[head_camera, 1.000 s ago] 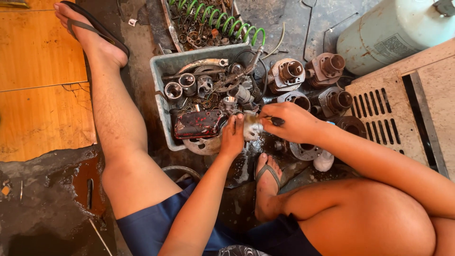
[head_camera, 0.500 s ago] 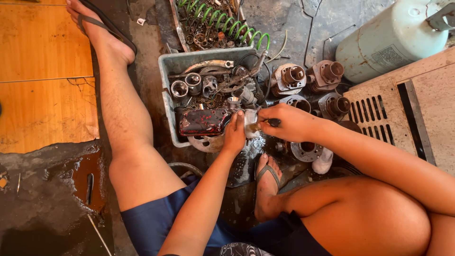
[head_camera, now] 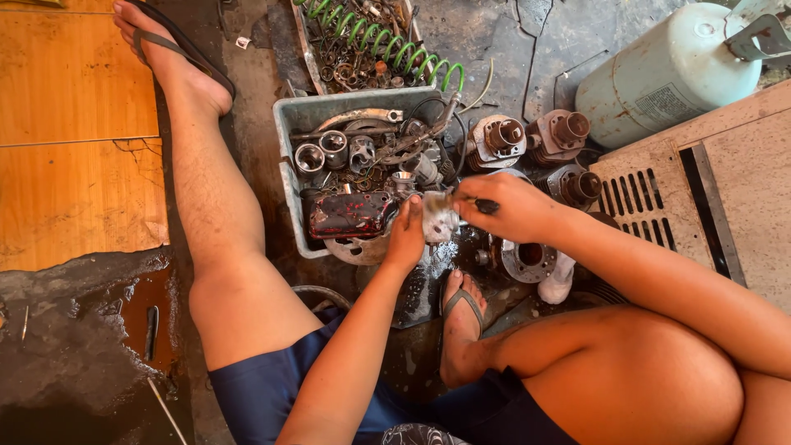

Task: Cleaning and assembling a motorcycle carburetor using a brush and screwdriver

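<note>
Frame centre — left hand (head_camera: 405, 235) grips wet metal part (head_camera: 439, 221); right hand (head_camera: 504, 206) fingers pinch dark brush (head_camera: 486, 206) against it, beside grey tub (head_camera: 290, 165).

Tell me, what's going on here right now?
A person sits on a grimy floor. Their left hand grips a small, wet, silvery metal part, while the right hand works a dark-handled tool against it. Just beyond sits a grey plastic tub full of greasy engine parts, with finned metal cylinders beside it.
</note>
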